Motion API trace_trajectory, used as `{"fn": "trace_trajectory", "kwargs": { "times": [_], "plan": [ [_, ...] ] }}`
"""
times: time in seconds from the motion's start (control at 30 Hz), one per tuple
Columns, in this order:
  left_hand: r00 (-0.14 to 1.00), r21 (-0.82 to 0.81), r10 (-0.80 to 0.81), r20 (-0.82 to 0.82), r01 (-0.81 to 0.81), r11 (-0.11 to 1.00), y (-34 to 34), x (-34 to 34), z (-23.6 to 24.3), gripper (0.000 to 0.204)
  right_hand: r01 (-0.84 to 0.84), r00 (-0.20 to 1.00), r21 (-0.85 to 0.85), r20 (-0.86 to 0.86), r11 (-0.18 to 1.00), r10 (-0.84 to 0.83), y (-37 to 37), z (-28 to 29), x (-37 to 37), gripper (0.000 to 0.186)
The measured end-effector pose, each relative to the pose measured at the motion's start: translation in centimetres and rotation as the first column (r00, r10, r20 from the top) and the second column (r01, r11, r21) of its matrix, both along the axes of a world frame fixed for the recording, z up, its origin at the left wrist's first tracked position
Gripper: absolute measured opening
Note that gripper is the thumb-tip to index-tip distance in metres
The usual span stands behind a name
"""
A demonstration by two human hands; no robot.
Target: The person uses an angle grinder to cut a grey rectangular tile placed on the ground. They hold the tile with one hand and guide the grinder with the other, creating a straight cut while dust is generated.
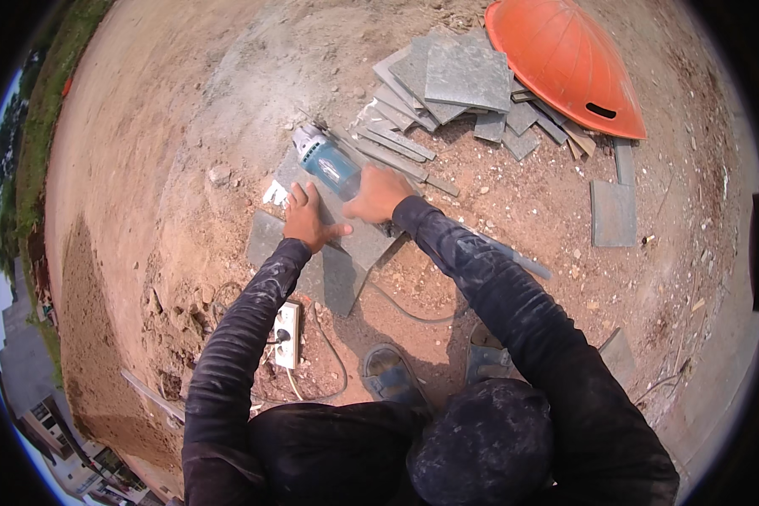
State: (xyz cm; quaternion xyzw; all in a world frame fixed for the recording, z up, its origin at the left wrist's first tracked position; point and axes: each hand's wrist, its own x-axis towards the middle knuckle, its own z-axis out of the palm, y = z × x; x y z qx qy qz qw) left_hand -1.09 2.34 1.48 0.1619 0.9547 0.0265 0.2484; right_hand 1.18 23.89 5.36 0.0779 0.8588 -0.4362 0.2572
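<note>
My right hand is closed round the body of a blue angle grinder. The tool's silvery head points away to the far left, over a grey stone tile. Its disc cannot be made out clearly. My left hand rests on the same tile just left of the grinder, thumb stretched to the right and fingers apart. Another grey tile lies partly beneath, nearer to my feet. Both dark sleeves are dusted with pale powder.
A white power strip with a plug in it sits left of my sandals; a thin cable loops near my feet. Stacked grey tiles and narrow offcuts lie ahead, beside an upturned orange basin. A single tile lies right.
</note>
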Motion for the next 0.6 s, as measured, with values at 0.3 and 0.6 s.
{"fn": "trace_trajectory", "kwargs": {
  "times": [0.3, 0.6],
  "plan": [
    [0.999, 0.025, -0.016, -0.029, 0.017, 1.0, -0.6, 0.1, -0.7, 0.132, 0.047, 0.997, -0.004, -0.062, 0.999, -0.048, -0.9, -1.3, -0.7, 0.059],
    [0.999, 0.06, -0.019, -0.034, 0.021, 0.998, -0.2, 0.2, -0.4, 0.129, 0.02, 0.998, -0.012, -0.053, 1.0, -0.02, -0.8, -1.3, -1.9, 0.057]
  ]
}}
